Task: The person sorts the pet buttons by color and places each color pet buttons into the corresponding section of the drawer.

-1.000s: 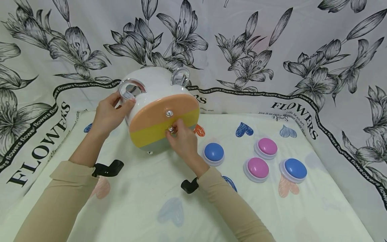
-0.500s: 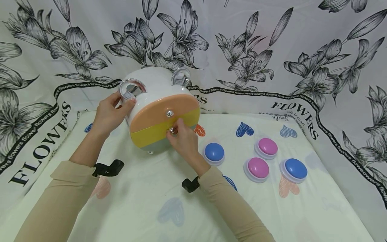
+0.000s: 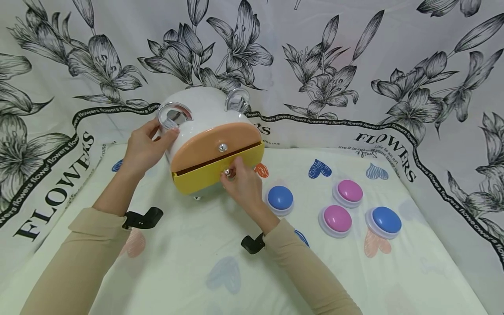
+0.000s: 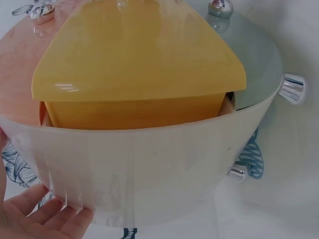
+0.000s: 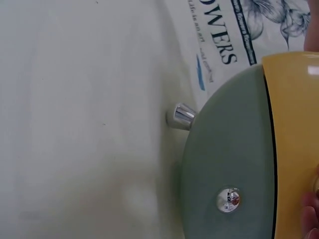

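A rounded white drawer cabinet (image 3: pixel 204 100) stands at the back left, with silver ear-shaped ornaments (image 3: pixel 175 117) on top. Its front has an orange drawer (image 3: pixel 201 148), a yellow drawer (image 3: pixel 198 173) and a green drawer (image 5: pixel 229 139). The yellow drawer is partly out, leaving a dark gap under the orange one. My right hand (image 3: pixel 245 183) pinches the yellow drawer's silver knob (image 3: pixel 227 172). On the cabinet's upper left side, my left hand (image 3: pixel 147 146) holds the body, thumb by the ear. Its fingers (image 4: pixel 50 217) lie against the white wall in the left wrist view.
Right of the cabinet, blue dome buttons (image 3: pixel 280 197) (image 3: pixel 386 219) and pink dome buttons (image 3: pixel 350 190) (image 3: pixel 337 218) sit on white bases. A heart-print cloth (image 3: pixel 177 262) covers the table. Behind hangs a flower-print curtain (image 3: pixel 271 52).
The yellow drawer has come out toward me, pulled by the knob in my right hand. That hand moved slightly nearer and to the right; my left hand keeps its hold on the cabinet.
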Demonstrator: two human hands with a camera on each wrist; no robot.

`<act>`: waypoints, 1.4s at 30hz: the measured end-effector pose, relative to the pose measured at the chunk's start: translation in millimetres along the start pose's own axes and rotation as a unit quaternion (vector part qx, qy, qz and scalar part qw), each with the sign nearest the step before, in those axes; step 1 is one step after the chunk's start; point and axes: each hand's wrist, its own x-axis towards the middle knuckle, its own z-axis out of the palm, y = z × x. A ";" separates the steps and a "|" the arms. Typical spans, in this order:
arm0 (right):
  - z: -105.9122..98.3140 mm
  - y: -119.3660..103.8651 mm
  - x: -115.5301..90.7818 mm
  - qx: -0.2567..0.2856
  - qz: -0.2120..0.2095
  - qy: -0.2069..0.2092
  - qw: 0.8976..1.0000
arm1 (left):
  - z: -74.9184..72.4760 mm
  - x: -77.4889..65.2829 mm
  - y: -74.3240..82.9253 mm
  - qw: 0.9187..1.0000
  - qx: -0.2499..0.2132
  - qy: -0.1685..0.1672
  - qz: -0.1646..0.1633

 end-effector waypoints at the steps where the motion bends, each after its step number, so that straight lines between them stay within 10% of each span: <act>1: -0.7 -0.1 -0.7 0.001 0.002 -0.002 1.000 | 0.1 0.0 0.0 1.000 0.000 0.000 0.000; 42: -45.8 5.2 -56.6 0.034 -0.020 -0.004 0.999 | 1.7 0.3 1.3 1.000 0.005 0.007 -0.007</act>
